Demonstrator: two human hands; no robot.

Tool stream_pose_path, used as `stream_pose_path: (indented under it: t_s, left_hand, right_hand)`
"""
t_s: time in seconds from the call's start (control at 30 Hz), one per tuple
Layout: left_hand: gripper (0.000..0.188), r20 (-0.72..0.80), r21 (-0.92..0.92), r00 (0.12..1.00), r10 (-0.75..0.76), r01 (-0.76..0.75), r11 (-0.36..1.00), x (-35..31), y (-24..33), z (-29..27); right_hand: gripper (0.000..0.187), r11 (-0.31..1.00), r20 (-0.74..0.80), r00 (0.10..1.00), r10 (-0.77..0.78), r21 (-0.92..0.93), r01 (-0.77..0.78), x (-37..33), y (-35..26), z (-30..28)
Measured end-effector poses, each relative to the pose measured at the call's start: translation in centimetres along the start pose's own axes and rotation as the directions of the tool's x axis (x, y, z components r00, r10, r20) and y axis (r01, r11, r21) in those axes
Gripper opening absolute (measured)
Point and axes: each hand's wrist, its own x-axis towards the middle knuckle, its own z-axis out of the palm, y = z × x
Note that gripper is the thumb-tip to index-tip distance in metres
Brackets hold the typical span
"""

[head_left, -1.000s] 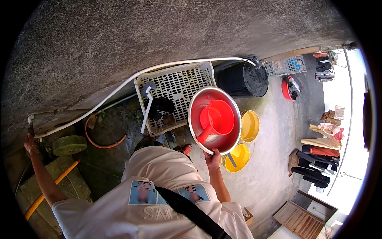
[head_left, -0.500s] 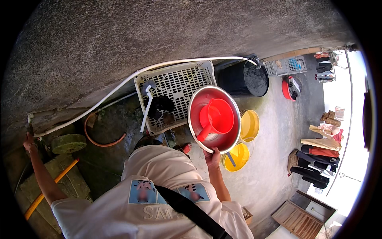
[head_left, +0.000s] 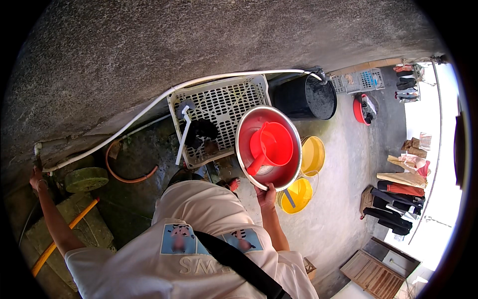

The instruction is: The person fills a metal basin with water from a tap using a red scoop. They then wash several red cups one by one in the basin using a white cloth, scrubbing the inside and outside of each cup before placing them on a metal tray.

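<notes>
My right hand (head_left: 267, 195) grips the near rim of a round metal basin (head_left: 242, 133), holding it tilted in front of me. Inside the basin lies a red plastic water dipper (head_left: 275, 144), its handle pointing toward my right hand. Far to the left, my left hand (head_left: 37, 178) is closed at the wall, just below a pipe end (head_left: 38, 148). What its fingers grip is small and dark, and I cannot make it out. Close beside that hand a white hose (head_left: 119, 130) begins and runs along the wall to a black bucket (head_left: 295, 99).
A pale plastic crate (head_left: 224, 99) with a white pipe piece (head_left: 183, 137) stands by the wall. Two yellow buckets (head_left: 312, 155) sit right of the basin. An orange hose (head_left: 115, 170), a round stone block (head_left: 85, 179) and a yellow pole (head_left: 74, 222) are at left.
The basin with the dipper has shifted very slightly. Both hands keep their places and their hold.
</notes>
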Motion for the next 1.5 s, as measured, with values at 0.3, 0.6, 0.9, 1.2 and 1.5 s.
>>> stream_pose_path:
  t_s: [0.3,0.6,0.9,1.2,1.5]
  left_hand:
    - [0.046,-0.022,0.019,0.999,-0.031,0.031,0.999,0.1,0.0,0.1]
    - [0.045,-0.001,0.062,0.991,-0.135,0.134,0.989,1.8,-0.4,0.7]
    - [0.045,-0.043,0.083,0.998,-0.036,0.039,0.996,1.7,-0.9,0.9]
    - [0.047,-0.028,0.082,1.0,-0.01,0.012,0.997,0.9,-0.5,0.5]
    - [0.051,0.005,0.021,0.997,-0.08,0.08,0.997,-0.5,0.7,-0.4]
  right_hand:
    - [0.02,1.0,-0.001,1.0,-0.01,0.006,0.01,-0.2,0.0,0.2]
    - [0.023,1.0,0.002,1.0,0.002,-0.024,-0.002,0.0,0.3,-0.4]
    - [0.015,1.0,-0.017,1.0,-0.007,0.004,0.007,-0.1,0.3,0.1]
    - [0.024,1.0,-0.003,1.0,0.0,-0.026,0.0,0.1,0.2,-0.5]
    - [0.024,1.0,0.007,1.0,0.004,0.016,-0.004,-0.2,0.1,-0.3]
